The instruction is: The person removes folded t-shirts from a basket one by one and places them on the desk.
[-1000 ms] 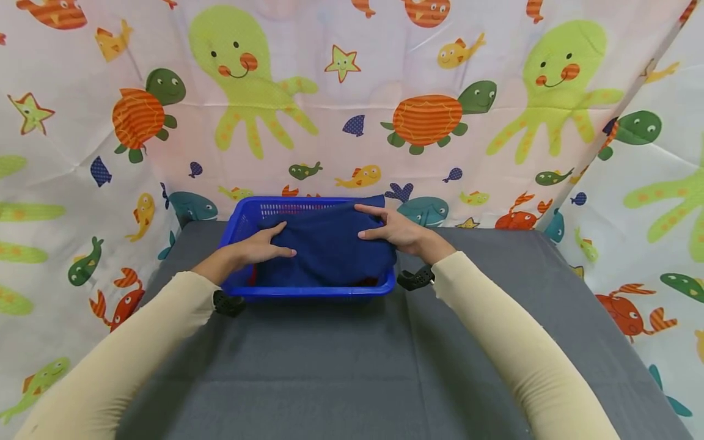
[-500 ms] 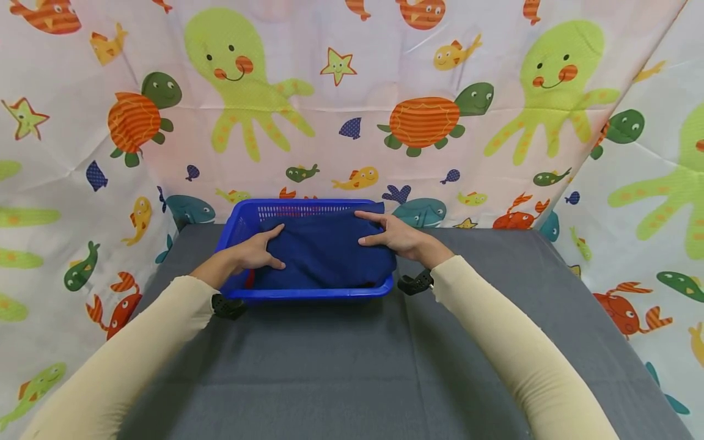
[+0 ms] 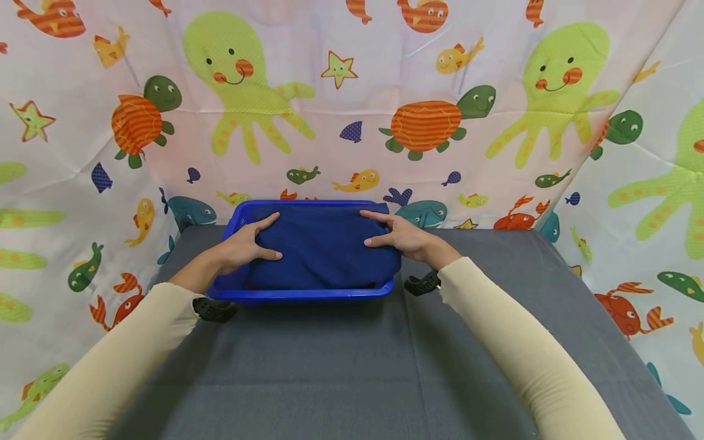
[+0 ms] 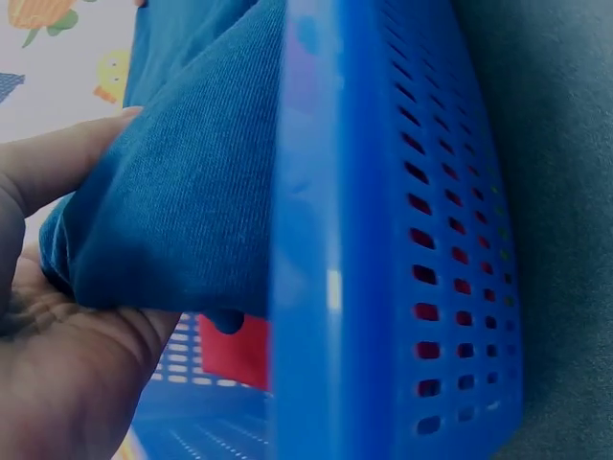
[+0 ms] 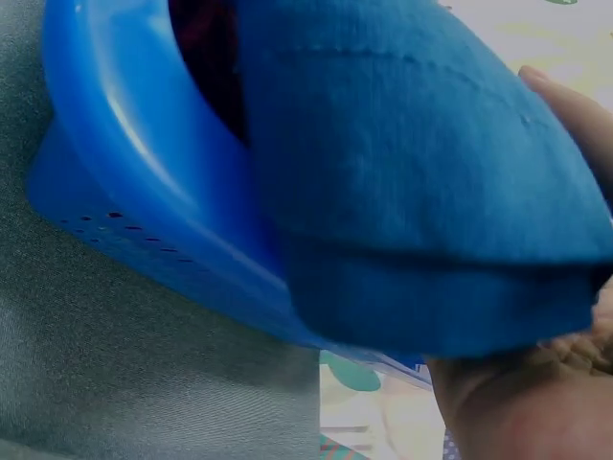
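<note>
Backdrop: sea-animal curtain [image 3: 341, 143] behind the grey table [image 3: 308, 366], leaving us little room past the basket [image 3: 302, 295]
Left hand [image 3: 236, 250]: thumb well apart from fingers, the left end of the blue cloth [image 3: 330, 250] between them; we judge a weak pinch could let it sag
Left wrist camera [image 3: 214, 310]: near the basket's front corner, so we might knock it
Red thing [image 4: 235, 350]: inside the basket, partly hidden; it may snag on our cloth
Cloth: bunched over the basket, reaching past its right rim
Right hand [image 3: 404, 238]: half spread, gripping the cloth's right end; uneven pulling could unfold it
</note>
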The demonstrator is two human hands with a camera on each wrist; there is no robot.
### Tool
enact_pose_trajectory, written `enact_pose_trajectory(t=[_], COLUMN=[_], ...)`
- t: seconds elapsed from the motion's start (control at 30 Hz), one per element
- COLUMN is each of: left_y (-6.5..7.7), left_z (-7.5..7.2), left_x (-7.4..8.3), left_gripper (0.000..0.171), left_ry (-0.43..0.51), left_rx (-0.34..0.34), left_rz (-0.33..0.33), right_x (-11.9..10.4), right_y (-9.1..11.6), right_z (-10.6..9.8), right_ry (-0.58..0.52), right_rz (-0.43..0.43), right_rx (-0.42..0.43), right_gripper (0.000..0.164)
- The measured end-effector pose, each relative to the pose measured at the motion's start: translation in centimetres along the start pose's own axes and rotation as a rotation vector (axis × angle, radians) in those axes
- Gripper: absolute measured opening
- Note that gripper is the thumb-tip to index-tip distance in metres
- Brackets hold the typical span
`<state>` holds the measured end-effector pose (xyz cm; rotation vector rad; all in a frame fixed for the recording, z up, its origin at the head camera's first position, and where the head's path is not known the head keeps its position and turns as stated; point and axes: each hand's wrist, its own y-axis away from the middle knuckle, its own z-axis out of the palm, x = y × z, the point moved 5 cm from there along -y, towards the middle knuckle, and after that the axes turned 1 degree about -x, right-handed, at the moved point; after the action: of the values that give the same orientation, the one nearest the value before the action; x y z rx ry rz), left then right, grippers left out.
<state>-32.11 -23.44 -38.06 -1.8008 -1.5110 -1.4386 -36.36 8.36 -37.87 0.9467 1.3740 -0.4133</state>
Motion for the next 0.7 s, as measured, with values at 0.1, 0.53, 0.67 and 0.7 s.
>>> enact_pose_trajectory(t=[0.1,0.53,0.67,0.7], left_y=[0.5,2.5,2.9,3.0], left_z=[-0.4,0.2,0.7,0.8], left_x=[0.5,3.7,4.8,5.0], left_gripper=[0.098,0.095,0.094,0.094], left_ry=[0.017,0.090,0.106,0.110], left_rx=[-0.003,-0.007,-0.002,-0.001], left_rz=[0.026,0.103,0.135,0.140], right_x=[-0.2,-1.7,-2.3,-2.4], right_y=[0.2,2.1,3.1,3.4], right_z=[-0.1,-0.9,-1.4,-1.5], right_ry=[0.000,0.049,0.075,0.088], right_rz=[0.002,-0.031,-0.064,-0.071], right_rx=[0.004,0.060,0.057,0.056], right_gripper=[0.077,0.078,0.078,0.078])
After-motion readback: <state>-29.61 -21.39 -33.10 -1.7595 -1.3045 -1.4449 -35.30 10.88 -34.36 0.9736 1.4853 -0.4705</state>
